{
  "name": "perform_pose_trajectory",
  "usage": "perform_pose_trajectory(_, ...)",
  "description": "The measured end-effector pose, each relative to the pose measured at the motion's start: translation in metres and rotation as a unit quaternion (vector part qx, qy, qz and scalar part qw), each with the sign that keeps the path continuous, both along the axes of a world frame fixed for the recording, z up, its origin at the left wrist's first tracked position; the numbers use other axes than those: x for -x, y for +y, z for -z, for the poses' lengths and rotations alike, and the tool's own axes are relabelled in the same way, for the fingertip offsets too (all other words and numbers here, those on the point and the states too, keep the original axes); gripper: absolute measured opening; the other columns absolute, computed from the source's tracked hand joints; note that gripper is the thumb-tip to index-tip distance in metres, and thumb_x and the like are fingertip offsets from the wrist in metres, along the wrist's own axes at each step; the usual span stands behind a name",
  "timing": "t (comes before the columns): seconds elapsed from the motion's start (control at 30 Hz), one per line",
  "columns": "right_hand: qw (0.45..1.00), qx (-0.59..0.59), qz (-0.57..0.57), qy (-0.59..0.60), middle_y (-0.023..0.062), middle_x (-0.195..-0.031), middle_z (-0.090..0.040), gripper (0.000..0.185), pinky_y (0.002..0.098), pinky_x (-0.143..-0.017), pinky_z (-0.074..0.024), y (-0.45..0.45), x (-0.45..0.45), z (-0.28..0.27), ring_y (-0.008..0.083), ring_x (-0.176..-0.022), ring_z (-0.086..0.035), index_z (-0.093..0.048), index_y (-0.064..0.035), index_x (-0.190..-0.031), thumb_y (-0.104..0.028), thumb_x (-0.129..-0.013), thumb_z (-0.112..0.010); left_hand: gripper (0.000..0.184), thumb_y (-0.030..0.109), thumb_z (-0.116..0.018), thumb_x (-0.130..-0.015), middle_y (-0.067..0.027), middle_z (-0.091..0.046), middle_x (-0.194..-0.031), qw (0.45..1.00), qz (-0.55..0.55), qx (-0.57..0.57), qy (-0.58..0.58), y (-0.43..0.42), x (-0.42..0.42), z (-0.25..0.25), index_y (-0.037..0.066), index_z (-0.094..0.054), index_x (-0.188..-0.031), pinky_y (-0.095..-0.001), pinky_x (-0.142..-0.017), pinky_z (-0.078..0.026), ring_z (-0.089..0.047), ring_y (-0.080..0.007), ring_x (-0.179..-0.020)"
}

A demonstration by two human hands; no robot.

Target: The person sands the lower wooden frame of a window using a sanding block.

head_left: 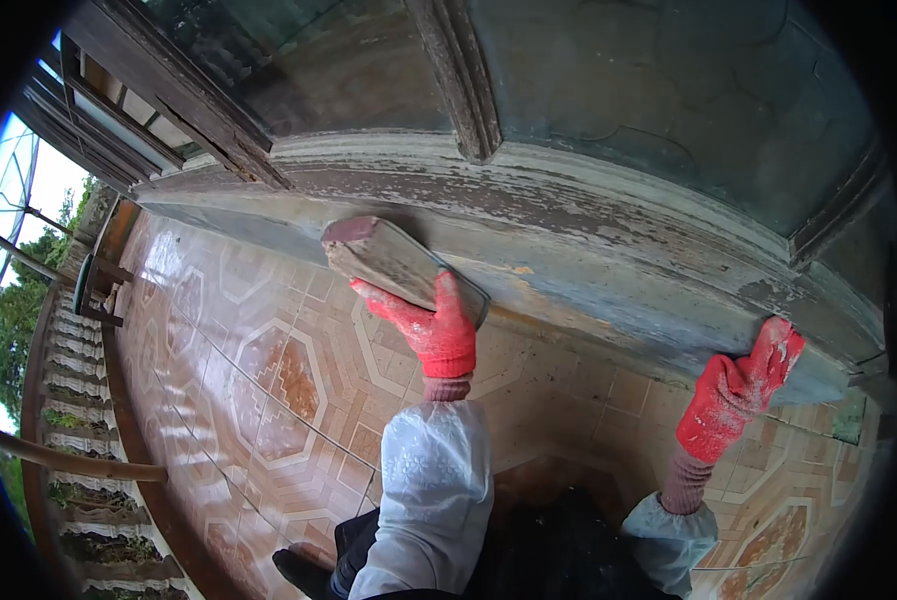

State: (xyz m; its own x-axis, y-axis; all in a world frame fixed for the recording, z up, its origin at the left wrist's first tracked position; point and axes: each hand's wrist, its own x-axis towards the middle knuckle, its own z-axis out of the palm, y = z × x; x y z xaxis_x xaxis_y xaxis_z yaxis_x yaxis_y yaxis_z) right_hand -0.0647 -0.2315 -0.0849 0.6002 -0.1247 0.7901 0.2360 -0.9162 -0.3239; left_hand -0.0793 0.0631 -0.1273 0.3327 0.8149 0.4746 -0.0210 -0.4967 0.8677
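A red-gloved left hand (436, 330) grips a worn block (383, 260) near a peeling window frame (568, 215), the right hand's (736, 385) hold indiscernible.

Beneath the window frame (458, 85), a low wall (608, 310) runs across ahead above the floor (343, 420), with a balustrade (124, 425) along the floor's left side, a block (383, 258) in the left hand (436, 328) before the wall, and the right hand (733, 390) farther right, beside the sill (528, 197).
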Motion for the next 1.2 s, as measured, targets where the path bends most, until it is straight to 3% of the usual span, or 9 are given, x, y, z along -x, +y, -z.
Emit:
perform_pose_trajectory(0.13, 1.000, -0.010, -0.003, 0.005, 0.0132, -0.113, -0.058, 0.046, 0.0361, -0.088, -0.0422, 0.001, 0.002, 0.000, 0.0321, -0.102, -0.050, -0.057, -0.0061, -0.120, -0.005, -0.074, -0.058, 0.093, 0.027, -0.060, -0.091, -0.0188, -0.001, -0.159, 0.959, 0.067, 0.217, -0.170, 0.006, -0.002, -0.001, 0.002, 0.005, -0.152, -0.0422, -0.117, -0.013, -0.009, -0.0310, -0.146)
perform_pose_trajectory(0.27, 1.000, -0.018, -0.001, 0.013, 0.0137, -0.114, -0.058, 0.049, 0.0362, -0.088, -0.0420, 0.004, 0.002, -0.001, 0.0328, -0.104, -0.050, -0.057, -0.0063, -0.122, -0.003, -0.073, -0.059, 0.090, 0.024, -0.060, -0.091, -0.0182, -0.007, -0.158, 0.981, -0.008, -0.187, 0.049, -0.011, 0.006, -0.007, 0.005, 0.003, -0.153, -0.0417, -0.115, -0.022, -0.022, -0.0312, -0.141)
perform_pose_trajectory(0.43, 0.999, -0.031, 0.007, 0.015, 0.0143, -0.115, -0.057, 0.052, 0.0362, -0.088, -0.0418, 0.002, 0.008, 0.001, 0.0338, -0.107, -0.049, -0.057, -0.0065, -0.124, 0.000, -0.072, -0.059, 0.084, 0.023, -0.054, -0.096, -0.0172, -0.003, -0.159, 0.984, 0.007, 0.160, -0.077, -0.004, -0.005, -0.009, 0.006, 0.004, -0.153, -0.0398, -0.116, -0.017, -0.019, -0.0309, -0.143)
perform_pose_trajectory(0.67, 0.999, -0.041, 0.010, 0.019, 0.0152, -0.117, -0.057, 0.057, 0.0363, -0.088, -0.0415, 0.003, 0.007, -0.001, 0.0351, -0.110, -0.049, -0.057, -0.0068, -0.126, 0.003, -0.070, -0.059, 0.096, 0.021, -0.062, -0.085, -0.0218, -0.004, -0.157, 0.998, -0.001, -0.066, 0.013, -0.009, 0.002, 0.004, 0.001, 0.003, -0.152, -0.0428, -0.116, -0.017, -0.014, -0.0326, -0.145)
perform_pose_trajectory(0.8, 0.998, -0.055, 0.007, 0.025, 0.0157, -0.118, -0.057, 0.060, 0.0364, -0.088, -0.0413, 0.002, 0.010, -0.001, 0.0358, -0.112, -0.049, -0.057, -0.0069, -0.127, 0.005, -0.069, -0.059, 0.087, 0.023, -0.055, -0.091, -0.0170, -0.002, -0.159, 0.972, 0.026, 0.204, -0.112, -0.012, -0.003, -0.006, 0.003, 0.004, -0.153, -0.0413, -0.117, -0.016, -0.015, -0.0284, -0.145)
perform_pose_trajectory(0.93, 0.998, -0.064, 0.009, 0.023, 0.0162, -0.119, -0.057, 0.063, 0.0365, -0.088, -0.0411, 0.003, 0.007, -0.003, 0.0366, -0.115, -0.048, -0.057, -0.0071, -0.129, 0.007, -0.067, -0.059, 0.092, 0.027, -0.061, -0.089, -0.0219, -0.004, -0.157, 0.988, 0.015, -0.153, 0.019, -0.023, 0.005, 0.008, 0.006, 0.002, -0.153, -0.0442, -0.115, -0.020, -0.016, -0.0324, -0.144)
perform_pose_trajectory(1.0, 0.997, -0.069, 0.009, 0.022, 0.0164, -0.120, -0.057, 0.064, 0.0364, -0.089, -0.0409, 0.004, 0.006, -0.004, 0.0368, -0.116, -0.047, -0.056, -0.0070, -0.130, 0.008, -0.067, -0.059, 0.095, 0.026, -0.062, -0.088, -0.0239, -0.004, -0.157, 0.989, 0.009, -0.138, 0.055, -0.018, -0.001, 0.022, 0.005, 0.004, -0.153, -0.0466, -0.115, -0.019, -0.012, -0.0344, -0.144)
perform_pose_trajectory(1.1, 0.996, -0.082, 0.004, 0.042, 0.0165, -0.123, -0.056, 0.065, 0.0363, -0.091, -0.0405, 0.003, 0.011, -0.002, 0.0368, -0.120, -0.045, -0.055, -0.0066, -0.131, 0.008, -0.068, -0.059, 0.097, 0.034, -0.062, -0.089, -0.0199, -0.003, -0.159, 0.977, 0.014, 0.196, -0.086, -0.026, -0.005, 0.012, 0.002, 0.004, -0.152, -0.0425, -0.117, -0.015, -0.012, -0.0324, -0.146)
perform_pose_trajectory(1.2, 0.993, -0.100, 0.002, 0.063, 0.0167, -0.125, -0.055, 0.066, 0.0362, -0.093, -0.0400, 0.005, 0.013, 0.000, 0.0369, -0.124, -0.043, -0.054, -0.0062, -0.132, 0.008, -0.068, -0.058, 0.100, 0.032, -0.065, -0.085, -0.0234, -0.004, -0.157, 0.999, 0.006, -0.005, 0.031, -0.052, 0.005, -0.013, 0.002, 0.004, -0.152, -0.0450, -0.115, -0.017, -0.014, -0.0344, -0.144)
